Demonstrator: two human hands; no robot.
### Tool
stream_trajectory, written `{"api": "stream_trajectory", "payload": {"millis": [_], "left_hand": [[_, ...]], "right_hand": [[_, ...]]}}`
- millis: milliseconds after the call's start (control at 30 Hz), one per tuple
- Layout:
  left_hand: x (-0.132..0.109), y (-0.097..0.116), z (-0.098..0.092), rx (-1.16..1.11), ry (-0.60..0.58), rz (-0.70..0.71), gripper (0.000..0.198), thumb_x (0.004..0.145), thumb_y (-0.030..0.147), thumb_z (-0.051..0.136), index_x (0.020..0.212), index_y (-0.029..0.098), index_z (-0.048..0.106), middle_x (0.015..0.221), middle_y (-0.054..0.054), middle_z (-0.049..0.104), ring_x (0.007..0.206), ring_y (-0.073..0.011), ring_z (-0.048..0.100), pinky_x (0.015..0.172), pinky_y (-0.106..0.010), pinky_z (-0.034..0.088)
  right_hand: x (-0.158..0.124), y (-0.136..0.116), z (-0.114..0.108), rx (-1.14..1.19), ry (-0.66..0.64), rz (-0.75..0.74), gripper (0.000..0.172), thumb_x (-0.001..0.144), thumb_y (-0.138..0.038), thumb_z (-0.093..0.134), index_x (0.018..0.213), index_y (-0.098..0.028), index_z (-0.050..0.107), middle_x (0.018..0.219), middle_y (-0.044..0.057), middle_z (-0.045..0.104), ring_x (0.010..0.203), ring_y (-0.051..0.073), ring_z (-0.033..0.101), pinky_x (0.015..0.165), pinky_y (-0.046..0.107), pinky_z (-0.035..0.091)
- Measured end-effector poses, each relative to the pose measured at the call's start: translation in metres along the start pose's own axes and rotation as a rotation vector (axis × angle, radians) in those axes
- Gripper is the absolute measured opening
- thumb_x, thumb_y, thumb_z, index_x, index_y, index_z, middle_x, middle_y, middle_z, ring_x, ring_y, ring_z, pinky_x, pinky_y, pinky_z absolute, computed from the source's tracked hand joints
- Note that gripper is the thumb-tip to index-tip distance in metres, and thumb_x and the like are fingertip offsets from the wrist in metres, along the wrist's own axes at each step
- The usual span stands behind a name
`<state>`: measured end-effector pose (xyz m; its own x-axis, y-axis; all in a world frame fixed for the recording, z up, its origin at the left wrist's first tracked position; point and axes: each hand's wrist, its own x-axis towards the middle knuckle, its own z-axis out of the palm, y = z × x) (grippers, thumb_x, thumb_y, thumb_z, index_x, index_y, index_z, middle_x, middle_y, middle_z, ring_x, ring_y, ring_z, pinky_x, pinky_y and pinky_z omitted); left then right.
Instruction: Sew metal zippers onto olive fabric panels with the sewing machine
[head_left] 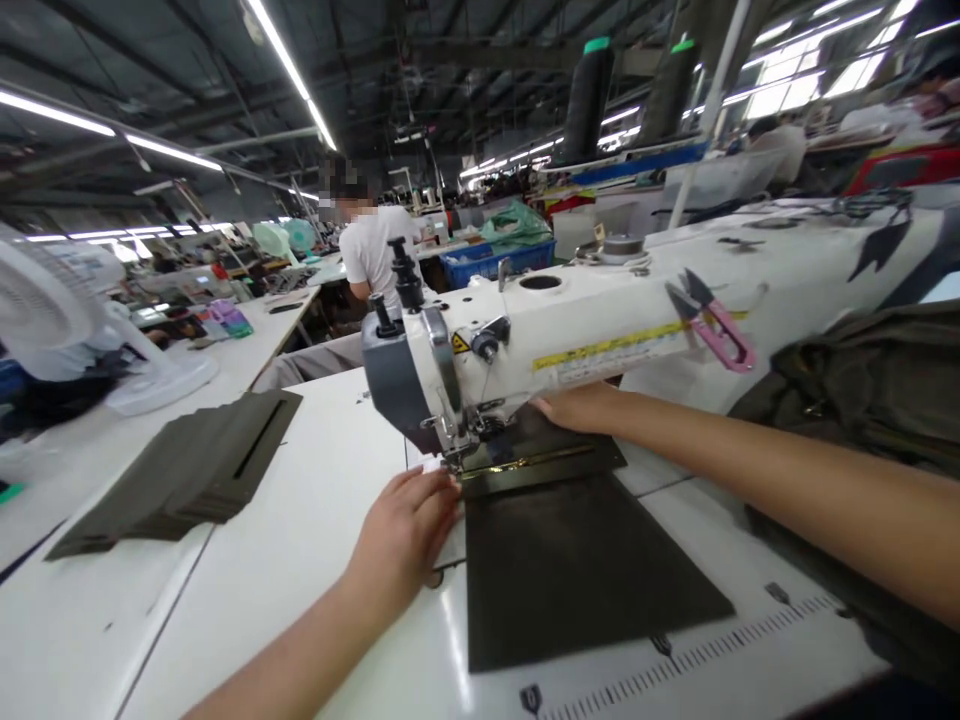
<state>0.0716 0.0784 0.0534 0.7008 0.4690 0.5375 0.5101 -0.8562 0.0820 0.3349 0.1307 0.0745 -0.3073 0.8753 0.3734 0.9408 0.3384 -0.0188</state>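
A dark olive fabric panel (577,570) with a zipper strip (532,462) lies under the presser foot (454,455) of a white sewing machine (570,325). My left hand (405,530) rests at the panel's left edge just before the foot, fingers pressed together on the cloth. My right hand (577,408) reaches under the machine's arm and lies flat on the fabric behind the needle, fingers partly hidden by the machine.
A stack of cut olive pieces (187,470) sits on the table to the left. Pink thread snips (716,325) hang on the machine. More olive cloth (870,390) is heaped at the right. A white fan (67,320) stands far left; a person in a white shirt (375,250) works behind.
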Motion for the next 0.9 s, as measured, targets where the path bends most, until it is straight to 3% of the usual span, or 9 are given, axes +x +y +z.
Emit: {"api": "stream_trajectory", "payload": {"millis": [100,133,200,333,467,633,767,833,900], "left_hand": [[0.0,-0.013,0.005,0.009,-0.009,0.032,0.018,0.089,0.017,0.043,0.091,0.016,0.061,0.094,-0.008,0.068,0.086,-0.0176,0.064,0.087,-0.038,0.048],[0.001,-0.013,0.007,0.005,-0.021,0.0,0.018,0.089,0.017,0.043,0.09,0.016,0.061,0.093,-0.008,0.068,0.085,-0.0174,0.064,0.085,-0.036,0.049],[0.003,-0.01,0.007,0.007,-0.049,-0.107,0.017,0.087,0.018,0.044,0.087,0.017,0.062,0.086,-0.006,0.069,0.078,-0.0176,0.064,0.076,-0.033,0.051],[0.006,-0.004,0.002,0.041,-0.055,-0.237,0.017,0.085,0.018,0.047,0.079,0.018,0.063,0.072,-0.002,0.068,0.065,-0.0175,0.064,0.062,-0.028,0.05],[0.003,-0.001,0.002,0.054,-0.028,-0.224,0.016,0.085,0.016,0.047,0.081,0.018,0.063,0.076,-0.002,0.069,0.068,-0.0163,0.064,0.065,-0.027,0.049],[0.0,0.001,0.01,0.108,-0.044,-0.162,0.01,0.084,0.015,0.053,0.085,0.019,0.062,0.083,-0.003,0.066,0.074,-0.0182,0.061,0.069,-0.032,0.048],[0.001,0.002,0.013,0.189,-0.096,-0.114,0.007,0.081,0.012,0.054,0.084,0.017,0.059,0.083,-0.004,0.062,0.075,-0.0195,0.058,0.07,-0.035,0.048],[0.001,0.001,0.013,0.205,-0.116,-0.094,0.008,0.081,0.011,0.052,0.081,0.017,0.058,0.082,-0.004,0.06,0.076,-0.0197,0.057,0.071,-0.035,0.048],[0.001,0.001,0.013,0.211,-0.11,-0.072,0.011,0.083,0.012,0.049,0.084,0.017,0.059,0.081,-0.005,0.059,0.078,-0.0199,0.057,0.072,-0.035,0.048]], "right_hand": [[-0.046,-0.033,-0.017,-0.003,0.024,-0.033,0.019,0.084,-0.014,0.048,0.096,-0.012,0.062,0.104,0.014,0.059,0.099,0.026,0.053,0.085,0.039,0.041],[-0.06,-0.048,-0.02,0.026,0.088,-0.1,0.02,0.085,-0.015,0.045,0.094,-0.011,0.062,0.104,0.014,0.059,0.099,0.025,0.052,0.084,0.038,0.041],[-0.078,-0.077,-0.023,0.112,0.085,-0.244,0.02,0.086,-0.016,0.043,0.084,-0.014,0.063,0.092,0.01,0.062,0.085,0.022,0.055,0.077,0.036,0.042],[-0.073,-0.111,-0.009,0.174,-0.057,-0.113,0.017,0.085,-0.017,0.045,0.09,-0.013,0.061,0.082,0.008,0.062,0.077,0.021,0.057,0.068,0.032,0.043],[-0.054,-0.111,0.006,0.193,-0.102,-0.082,0.018,0.086,-0.017,0.045,0.093,-0.013,0.061,0.082,0.008,0.064,0.074,0.019,0.06,0.065,0.029,0.042],[-0.058,-0.109,0.016,0.235,-0.042,-0.128,0.018,0.084,-0.014,0.046,0.091,-0.016,0.063,0.079,0.005,0.065,0.071,0.016,0.06,0.064,0.026,0.041],[-0.062,-0.109,0.016,0.214,0.129,-0.254,0.021,0.086,-0.016,0.044,0.079,-0.016,0.063,0.071,0.004,0.063,0.065,0.017,0.057,0.062,0.029,0.042],[-0.062,-0.109,0.016,0.17,0.249,-0.263,0.019,0.086,-0.017,0.045,0.086,-0.014,0.064,0.082,0.008,0.064,0.078,0.02,0.057,0.072,0.035,0.044],[-0.061,-0.108,0.017,0.162,0.271,-0.217,0.023,0.084,-0.017,0.048,0.101,-0.009,0.061,0.1,0.013,0.063,0.096,0.025,0.054,0.085,0.04,0.041]]}}
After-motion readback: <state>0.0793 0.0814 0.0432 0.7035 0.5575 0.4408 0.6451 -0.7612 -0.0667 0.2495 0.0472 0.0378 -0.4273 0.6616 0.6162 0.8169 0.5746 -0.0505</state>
